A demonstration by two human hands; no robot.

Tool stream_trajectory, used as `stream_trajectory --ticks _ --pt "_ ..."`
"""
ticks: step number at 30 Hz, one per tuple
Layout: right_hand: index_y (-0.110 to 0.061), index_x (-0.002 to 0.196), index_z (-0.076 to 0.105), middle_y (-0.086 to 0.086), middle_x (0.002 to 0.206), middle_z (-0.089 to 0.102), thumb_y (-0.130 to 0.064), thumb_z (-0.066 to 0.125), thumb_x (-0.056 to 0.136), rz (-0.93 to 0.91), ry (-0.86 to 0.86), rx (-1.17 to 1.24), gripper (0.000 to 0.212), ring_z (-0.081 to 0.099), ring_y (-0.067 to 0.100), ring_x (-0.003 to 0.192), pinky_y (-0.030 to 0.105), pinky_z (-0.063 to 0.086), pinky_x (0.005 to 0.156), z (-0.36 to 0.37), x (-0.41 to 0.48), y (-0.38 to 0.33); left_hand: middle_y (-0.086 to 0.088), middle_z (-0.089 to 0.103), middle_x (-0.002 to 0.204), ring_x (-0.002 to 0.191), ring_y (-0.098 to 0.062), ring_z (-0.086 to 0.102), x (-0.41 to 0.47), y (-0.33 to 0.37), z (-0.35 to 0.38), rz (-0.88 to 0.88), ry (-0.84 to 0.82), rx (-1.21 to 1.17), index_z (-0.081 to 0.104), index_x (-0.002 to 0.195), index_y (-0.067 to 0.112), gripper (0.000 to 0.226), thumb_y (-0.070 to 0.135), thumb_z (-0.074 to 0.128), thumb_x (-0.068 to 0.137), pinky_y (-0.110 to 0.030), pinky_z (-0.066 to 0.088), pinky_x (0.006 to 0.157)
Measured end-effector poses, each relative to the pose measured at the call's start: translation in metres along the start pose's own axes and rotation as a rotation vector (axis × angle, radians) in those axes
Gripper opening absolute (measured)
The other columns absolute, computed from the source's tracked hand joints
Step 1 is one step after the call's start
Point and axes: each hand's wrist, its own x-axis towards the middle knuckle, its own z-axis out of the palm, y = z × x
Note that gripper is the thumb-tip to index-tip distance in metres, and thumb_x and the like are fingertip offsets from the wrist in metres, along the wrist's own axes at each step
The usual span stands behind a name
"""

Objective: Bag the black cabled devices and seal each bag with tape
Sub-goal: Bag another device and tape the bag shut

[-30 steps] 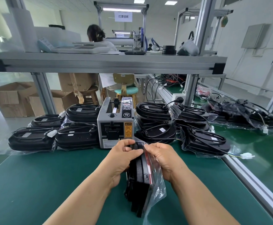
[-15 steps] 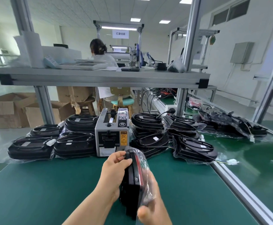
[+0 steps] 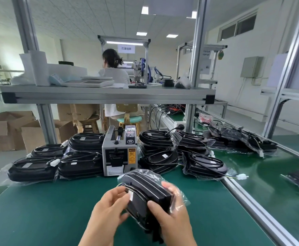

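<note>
head camera: two hands meet low in the middle, over a green work table (image 3: pixel 38 210). the left hand (image 3: pixel 109 205) curls its fingers onto the near left edge of a black cabled device (image 3: pixel 145 188), beside a small white label. the right hand (image 3: pixel 173 217) grips the same device from the right, with its thumb pressed on the dark ribbed top and its fingers wrapped round the far side, seen through plastic. the device sits inside a clear plastic bag (image 3: pixel 178 198), and loose film bulges out to the right of the hands. it is held tilted between both hands, just in front of a grey tape dispenser (image 3: pixel 119 155) that stands on the table and has a yellow warning sticker on its face. bagged black devices with coiled cables lie stacked on both sides of the dispenser, in a left stack (image 3: pixel 56 164) and a right stack (image 3: pixel 180 151). a further heap of bagged devices (image 3: pixel 242 141) lies to the right, past a metal rail. a grey metal shelf (image 3: pixel 106 95) runs above. behind it a person (image 3: pixel 115 75) sits facing away. cardboard boxes (image 3: pixel 4 130) stand on the floor at far left.
</note>
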Motion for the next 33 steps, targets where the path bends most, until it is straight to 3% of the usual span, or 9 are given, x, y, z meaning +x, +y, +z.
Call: stream_trajectory --ticks 4,7,12,16,19,22,24,28,33 --pt "-0.013 0.12 0.059 0.011 0.11 0.075 -0.007 0.085 0.065 -0.086 -0.103 0.188 0.061 0.073 0.023 0.099 0.027 0.058 0.082 0.005 -0.005 -0.013 -0.01 0.065 0.123 0.1 -0.021 0.061 0.005 -0.005 -0.029 0.067 0.161 0.191 0.059 0.122 0.015 0.038 0.014 0.073 0.088 -0.041 0.045 0.092" --pt "-0.009 0.113 0.066 0.018 0.107 0.074 -0.006 0.079 0.065 0.024 -0.095 0.347 0.05 0.072 0.029 0.091 0.038 0.059 0.08 0.014 -0.003 -0.014 -0.01 0.059 0.129 0.105 -0.024 0.058 0.012 -0.008 -0.045 0.039 0.141 0.181 0.044 0.143 0.014 0.06 0.019 0.071 0.09 -0.042 0.043 0.091" --pt "-0.011 0.108 0.07 0.026 0.113 0.07 -0.018 0.087 0.061 0.167 -0.162 0.408 0.05 0.071 0.039 0.096 0.046 0.059 0.076 0.029 0.003 -0.015 -0.023 0.06 0.106 0.09 -0.033 0.055 0.014 -0.012 -0.065 -0.117 -0.05 -0.202 0.059 0.118 0.0 0.03 0.02 0.053 0.096 -0.045 0.044 0.082" --pt "-0.009 0.124 0.062 0.023 0.119 0.07 -0.023 0.089 0.069 0.22 -0.186 0.306 0.063 0.066 0.04 0.112 0.056 0.05 0.101 0.055 0.011 -0.01 -0.025 0.065 0.091 0.082 -0.034 0.057 0.017 -0.012 -0.083 -0.008 0.097 -0.265 0.064 0.102 -0.008 0.034 0.024 0.059 0.091 -0.045 0.044 0.078" --pt "-0.016 0.144 0.045 0.007 0.135 0.063 -0.048 0.085 0.072 0.199 -0.252 0.086 0.087 0.058 0.023 0.127 0.048 0.035 0.117 0.083 0.011 -0.009 -0.024 0.072 0.095 0.089 -0.036 0.061 0.026 -0.005 -0.105 0.029 0.225 -0.326 0.065 0.103 -0.008 0.037 0.027 0.06 0.091 -0.052 0.047 0.086" --pt "-0.04 0.142 0.035 -0.006 0.111 0.07 -0.042 0.092 0.06 0.223 -0.328 0.009 0.099 0.07 0.012 0.103 0.046 0.056 0.096 0.109 0.011 -0.001 -0.013 0.076 0.091 0.082 -0.029 0.063 0.04 0.005 -0.135 0.067 0.336 -0.363 0.069 0.101 0.0 0.038 0.034 0.065 0.085 -0.04 0.05 0.077" --pt "-0.051 0.138 0.031 -0.011 0.113 0.065 -0.034 0.089 0.064 0.183 -0.387 -0.109 0.095 0.071 0.002 0.094 0.036 0.062 0.079 0.129 0.014 0.003 -0.007 0.076 0.089 0.078 -0.024 0.062 0.049 0.012 -0.153 0.079 0.365 -0.321 0.07 0.099 0.005 0.036 0.038 0.066 0.086 -0.036 0.049 0.069" --pt "-0.053 0.142 0.033 -0.014 0.129 0.051 -0.035 0.08 0.082 0.051 -0.36 -0.328 0.079 0.061 0.009 0.115 0.036 0.051 0.102 0.177 0.042 0.008 -0.003 0.072 0.082 0.069 -0.018 0.059 0.077 0.036 -0.177 0.125 0.406 -0.245 0.068 0.092 0.009 0.03 0.039 0.063 0.092 -0.028 0.051 0.057" --pt "-0.038 0.152 0.032 -0.006 0.127 0.052 -0.031 0.073 0.09 0.03 -0.333 -0.373 0.075 0.066 0.012 0.103 0.031 0.057 0.093 0.233 0.099 0.012 -0.002 0.071 0.082 0.068 -0.014 0.061 0.125 0.075 -0.201 0.208 0.363 -0.187 0.065 0.096 0.012 0.027 0.038 0.056 0.099 -0.028 0.051 0.061"
